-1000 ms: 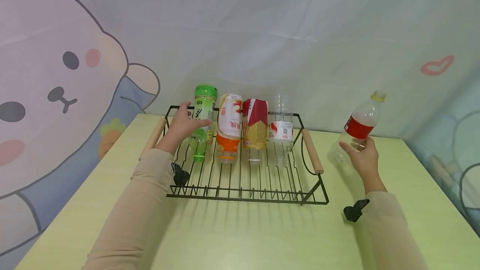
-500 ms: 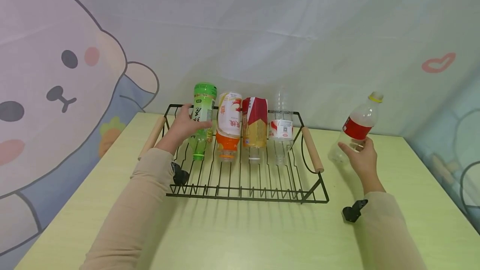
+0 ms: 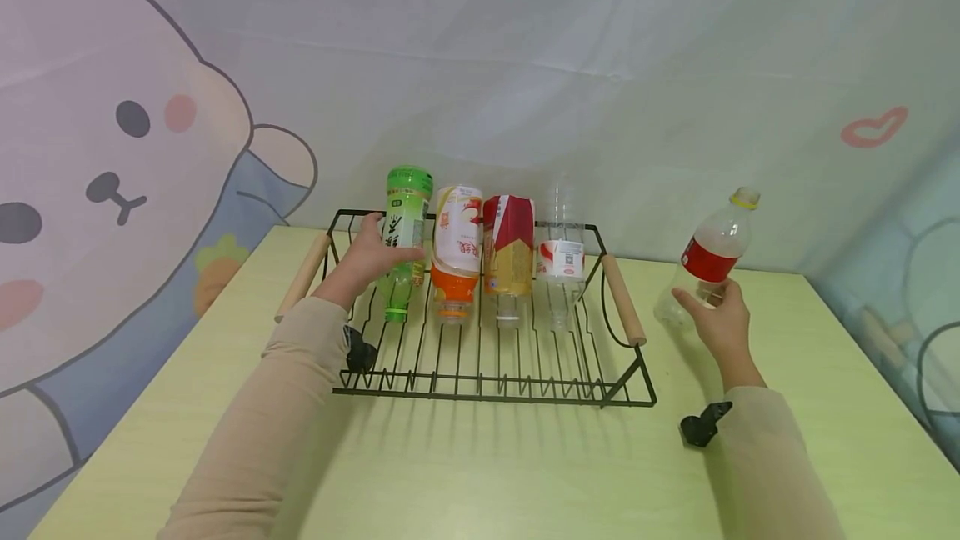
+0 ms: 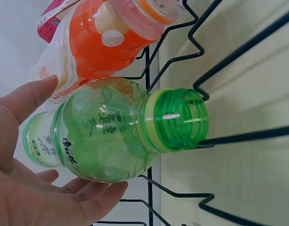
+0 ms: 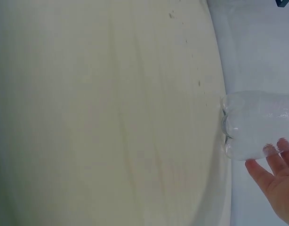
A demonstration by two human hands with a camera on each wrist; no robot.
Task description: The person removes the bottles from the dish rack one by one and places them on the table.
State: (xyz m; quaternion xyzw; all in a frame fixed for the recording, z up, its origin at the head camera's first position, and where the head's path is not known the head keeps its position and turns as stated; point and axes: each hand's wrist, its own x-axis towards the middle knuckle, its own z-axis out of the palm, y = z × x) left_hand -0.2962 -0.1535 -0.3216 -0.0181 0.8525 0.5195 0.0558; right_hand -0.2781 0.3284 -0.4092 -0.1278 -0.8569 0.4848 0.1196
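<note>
My left hand point(image 3: 360, 263) is spread around a green plastic bottle point(image 3: 405, 219), thumb on one side, fingers on the other. That bottle lies neck-down in a black wire rack point(image 3: 457, 397); the left wrist view shows its uncapped green neck point(image 4: 182, 120), with the thumb apart from its side and the fingers along its lower edge. My right hand point(image 3: 726, 325) grips a clear plastic bottle point(image 3: 708, 258) with a red label and yellow neck ring. It leans to the right, base down near the table; the right wrist view shows its lobed base point(image 5: 234, 127).
An orange-and-white bottle point(image 3: 457, 236), a red-and-gold bottle point(image 3: 508, 248) and a clear bottle with a white-red label point(image 3: 561, 261) lie neck-down in the rack. Wooden handles point(image 3: 624, 300) flank it. A printed cloth point(image 3: 480, 65) hangs behind the pale table point(image 3: 480, 473).
The right hand and its red-labelled bottle have shifted slightly left. The left hand stays about where it was around the green bottle.
</note>
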